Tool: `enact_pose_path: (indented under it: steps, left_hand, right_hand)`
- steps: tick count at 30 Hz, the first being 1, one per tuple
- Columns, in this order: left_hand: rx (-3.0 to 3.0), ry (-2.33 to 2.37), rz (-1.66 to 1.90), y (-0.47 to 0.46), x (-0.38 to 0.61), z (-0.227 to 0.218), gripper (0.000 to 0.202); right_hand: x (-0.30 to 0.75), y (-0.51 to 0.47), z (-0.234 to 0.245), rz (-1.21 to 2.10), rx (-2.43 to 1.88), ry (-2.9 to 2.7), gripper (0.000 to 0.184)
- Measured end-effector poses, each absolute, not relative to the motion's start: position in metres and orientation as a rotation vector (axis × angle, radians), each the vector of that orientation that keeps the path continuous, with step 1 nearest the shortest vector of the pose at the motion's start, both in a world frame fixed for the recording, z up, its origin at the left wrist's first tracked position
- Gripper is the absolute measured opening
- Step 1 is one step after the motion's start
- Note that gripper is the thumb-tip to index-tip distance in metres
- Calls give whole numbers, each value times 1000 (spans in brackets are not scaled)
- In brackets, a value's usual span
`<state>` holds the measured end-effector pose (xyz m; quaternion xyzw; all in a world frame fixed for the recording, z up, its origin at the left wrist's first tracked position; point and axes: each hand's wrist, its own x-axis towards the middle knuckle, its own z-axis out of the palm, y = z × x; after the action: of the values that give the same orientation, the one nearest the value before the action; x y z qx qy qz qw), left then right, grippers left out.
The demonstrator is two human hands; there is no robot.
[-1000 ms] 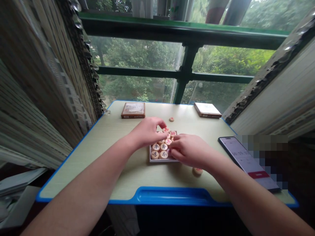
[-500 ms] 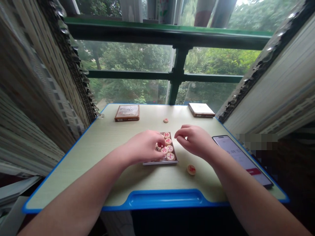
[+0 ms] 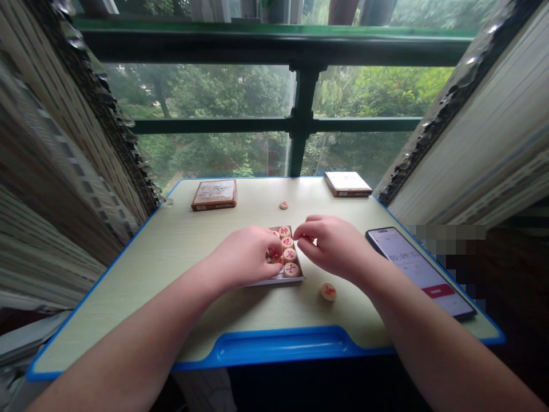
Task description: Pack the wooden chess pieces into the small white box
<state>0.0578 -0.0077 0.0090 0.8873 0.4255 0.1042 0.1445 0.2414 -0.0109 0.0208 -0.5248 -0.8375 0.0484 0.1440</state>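
My left hand (image 3: 251,254) reaches over a shallow open box (image 3: 281,279), thumb and fingers pinched round a xiangqi piece inside it, mostly hidden by the fingers. Round wooden pieces with red characters fill the box's visible right column, among them a front piece (image 3: 291,269) and a rear piece (image 3: 284,232). My right hand (image 3: 328,243) hovers at the box's right edge, fingers curled in and nothing visible in them. One loose red-marked piece (image 3: 328,292) lies on the table below that hand. Another piece (image 3: 283,205) lies behind the box.
On the pale table (image 3: 171,240) with its blue rim, a closed brown box (image 3: 214,194) is at the back left and a second box (image 3: 347,183) at the back right. A phone (image 3: 422,272) showing a timer lies at the right. Curtains flank the window.
The view has shifted slightly, so everything sits a little left and higher. My left fingers are lower on the piece, which showed a red character before. The right hand keeps its curled shape.
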Motion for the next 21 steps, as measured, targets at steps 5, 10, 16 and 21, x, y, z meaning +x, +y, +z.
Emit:
enact_pose_path:
  steps: [5,10,16,21]
  left_hand:
    - [2564,1180,323,-9,55,12,19]
    - [2569,1175,282,-6,49,15,20]
    - [2568,1186,186,-3,46,16,23]
    - [2563,1191,183,-4,47,15,22]
  right_hand:
    - [236,-18,18,234,-1332,-2584,20]
    - [226,-23,9,195,-1291,-2665,20]
    - [216,-22,5,109,-1406,-2669,23]
    - [211,-18,7,111,-1443,-2667,25]
